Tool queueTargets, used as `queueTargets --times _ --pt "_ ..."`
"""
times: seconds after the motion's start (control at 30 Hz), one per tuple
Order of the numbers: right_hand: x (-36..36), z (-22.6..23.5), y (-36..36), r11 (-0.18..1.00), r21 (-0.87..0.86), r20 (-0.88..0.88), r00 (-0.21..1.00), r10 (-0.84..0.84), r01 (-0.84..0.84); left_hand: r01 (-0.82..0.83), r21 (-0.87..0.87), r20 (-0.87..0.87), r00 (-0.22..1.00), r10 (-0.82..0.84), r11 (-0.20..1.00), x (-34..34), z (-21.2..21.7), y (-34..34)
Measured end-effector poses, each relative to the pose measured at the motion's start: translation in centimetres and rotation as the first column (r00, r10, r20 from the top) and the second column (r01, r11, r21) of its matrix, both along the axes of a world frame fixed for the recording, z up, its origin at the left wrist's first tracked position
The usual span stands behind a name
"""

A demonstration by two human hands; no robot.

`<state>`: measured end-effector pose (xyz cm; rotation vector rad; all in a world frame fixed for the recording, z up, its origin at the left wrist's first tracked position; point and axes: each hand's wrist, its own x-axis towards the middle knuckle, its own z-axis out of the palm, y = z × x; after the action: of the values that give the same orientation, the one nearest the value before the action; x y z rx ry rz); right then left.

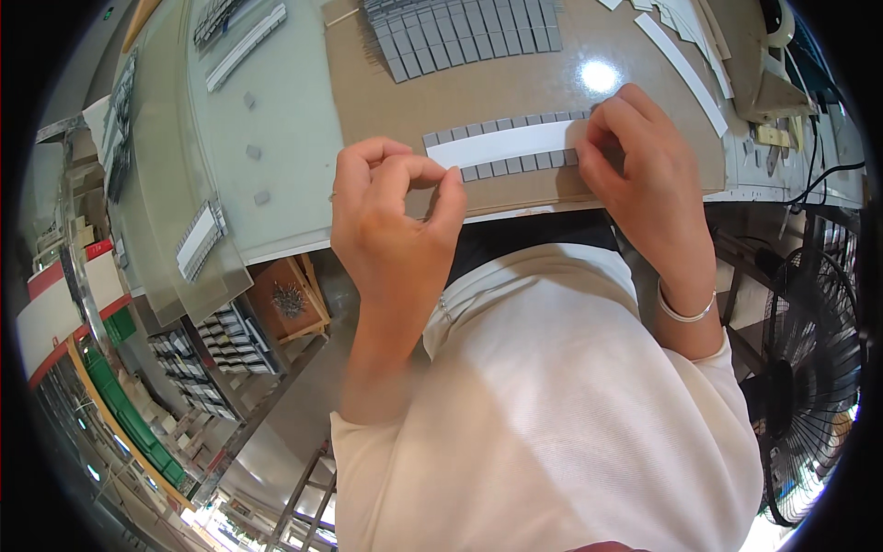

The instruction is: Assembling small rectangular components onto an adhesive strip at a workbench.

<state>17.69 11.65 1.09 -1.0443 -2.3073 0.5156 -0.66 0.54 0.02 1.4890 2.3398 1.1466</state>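
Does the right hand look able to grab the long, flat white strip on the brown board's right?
Probably yes: that long strip lies nearby with nothing seen between, though the right hand is at a white strip edged with grey squares.

White strip [510, 144], left hand [395, 198] and right hand [644, 166] at its ends, grey tiles [499, 167] alongside

Worktop: pale greenish table [294, 156], near edge bowed by the lens. Brown board [377, 106] covers its middle, glossy, one bright glare spot. On the board: fan of grey tiles [469, 41] at the far side; nearer, row of small grey blocks [500, 168] with white strip [510, 143] along its middle; loose white strips [682, 74] toward the right. On the pale surface left of the board: three small grey squares [253, 152], spaced apart; farther off, white-and-grey strip [246, 48], lying aslant.
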Motion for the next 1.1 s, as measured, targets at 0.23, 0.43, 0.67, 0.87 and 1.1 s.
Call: queueTargets --times 0.23,0.43,0.67,0.87,1.1 --pt "0.9 0.9 -0.4 0.985 0.168 0.225 0.972 -0.065 0.027 -0.006 -0.108 -0.313 0.949 -0.028 0.994 0.4 0.9 -0.1" --pt "5.3 0.6 -0.6 0.970 0.245 0.156 0.987 -0.035 -0.005 0.185 -0.009 -0.387 0.905 -0.174 0.983 0.4 0.3 -0.3" --pt "5.2 -0.4 -1.5 0.961 0.177 0.382 0.915 0.131 -0.212 0.309 -0.060 -0.412 0.859 -0.305 0.949 4.6 -1.1 0.8" --pt "5.7 0.3 -1.2 0.957 0.159 0.484 0.864 0.138 -0.241 0.216 -0.144 -0.468 0.845 -0.259 0.966 2.0 -0.5 -1.5" --pt "5.6 0.5 0.0 0.943 0.101 0.418 0.873 0.250 -0.318 0.048 -0.011 -0.433 0.900 -0.048 0.999 -0.9 -0.8 -6.6"
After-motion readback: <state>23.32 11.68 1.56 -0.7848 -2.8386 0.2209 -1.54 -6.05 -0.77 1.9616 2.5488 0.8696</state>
